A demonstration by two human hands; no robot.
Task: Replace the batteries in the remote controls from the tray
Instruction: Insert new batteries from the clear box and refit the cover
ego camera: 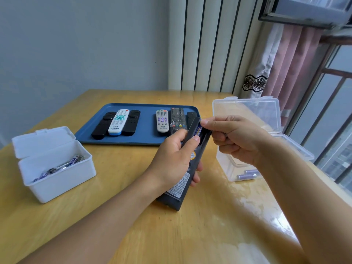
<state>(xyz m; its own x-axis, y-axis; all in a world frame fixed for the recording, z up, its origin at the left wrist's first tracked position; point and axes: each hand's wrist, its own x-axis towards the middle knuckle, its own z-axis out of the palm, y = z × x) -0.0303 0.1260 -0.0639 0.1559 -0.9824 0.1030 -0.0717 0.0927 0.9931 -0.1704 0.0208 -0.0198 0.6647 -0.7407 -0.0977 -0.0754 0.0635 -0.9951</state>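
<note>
Gripping a black remote [187, 164] with unreadable label print, left hand [171, 159]; right hand [236, 138] pinches its battery [198, 129].

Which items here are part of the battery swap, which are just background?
In play:
left hand gripping dark remote, back up
right hand at its battery bay
blue tray of remotes
white lidded box of batteries
clear plastic box holding batteries

Background:
pink curtain
window
</note>
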